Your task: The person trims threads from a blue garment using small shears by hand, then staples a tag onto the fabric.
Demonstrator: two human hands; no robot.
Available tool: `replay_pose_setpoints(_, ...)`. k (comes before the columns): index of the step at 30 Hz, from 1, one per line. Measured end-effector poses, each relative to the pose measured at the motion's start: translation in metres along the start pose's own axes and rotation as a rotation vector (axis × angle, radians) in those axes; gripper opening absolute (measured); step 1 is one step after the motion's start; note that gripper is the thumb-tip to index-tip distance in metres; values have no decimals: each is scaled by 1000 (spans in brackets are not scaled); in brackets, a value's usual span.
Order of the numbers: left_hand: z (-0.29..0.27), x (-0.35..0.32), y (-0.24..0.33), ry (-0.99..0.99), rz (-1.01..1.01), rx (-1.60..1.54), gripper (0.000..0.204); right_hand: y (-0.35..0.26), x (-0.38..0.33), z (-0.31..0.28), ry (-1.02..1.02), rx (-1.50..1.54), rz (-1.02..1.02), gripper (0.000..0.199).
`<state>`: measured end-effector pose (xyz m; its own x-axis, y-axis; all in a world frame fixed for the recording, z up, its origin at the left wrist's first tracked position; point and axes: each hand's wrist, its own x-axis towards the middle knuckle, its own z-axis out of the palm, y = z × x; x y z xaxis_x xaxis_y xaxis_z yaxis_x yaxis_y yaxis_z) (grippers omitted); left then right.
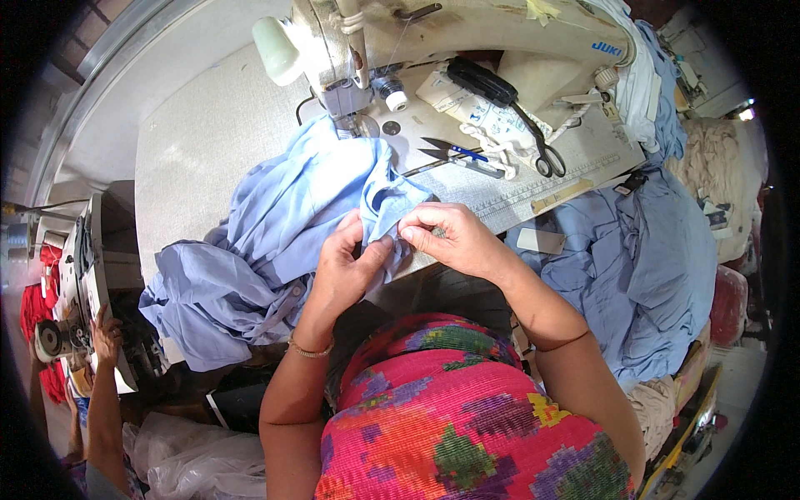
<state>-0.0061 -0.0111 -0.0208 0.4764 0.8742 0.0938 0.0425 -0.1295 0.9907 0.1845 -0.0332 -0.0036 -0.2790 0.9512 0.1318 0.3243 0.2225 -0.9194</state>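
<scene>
A light blue shirt (283, 200) lies bunched on the sewing machine table, its left end drooping over the front edge. My left hand (348, 258) pinches a folded edge of it between thumb and fingers. Close beside, my right hand (442, 237) is closed on the same fold, thumb against the fingers. Both hands are at the table's front edge. Beyond them stands the sewing machine (350, 92), with the shirt's far part reaching up beside its needle area. Whether the cloth is under the presser foot is hidden.
Thread snips (462, 158), black-handled scissors (542, 142) and a white cord (500, 146) lie on the table (192, 125) to the right. More blue garments (633, 258) are heaped at the right. At the left, another person's hand (107, 337) works at another machine. A clear plastic bag (187, 454) sits below.
</scene>
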Motion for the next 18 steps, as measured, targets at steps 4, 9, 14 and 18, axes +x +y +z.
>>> replay_pose_setpoints(4, 0, 0, 0, -4, -3, 5, 18, 0, 0, 0, -4, 48, 45, 15)
replay_pose_setpoints(9, 1, 0, 1, -12, 48, 69, 17, -4, 0, 2, -7, 14, 51, 11)
replay_pose_setpoints(14, 0, 3, 0, -12, 73, 83, 15, -5, 3, 3, 38, -19, 17, 7)
replay_pose_setpoints(18, 0, 2, 1, -12, 80, 84, 15, -5, 2, 3, 26, 18, 40, 5)
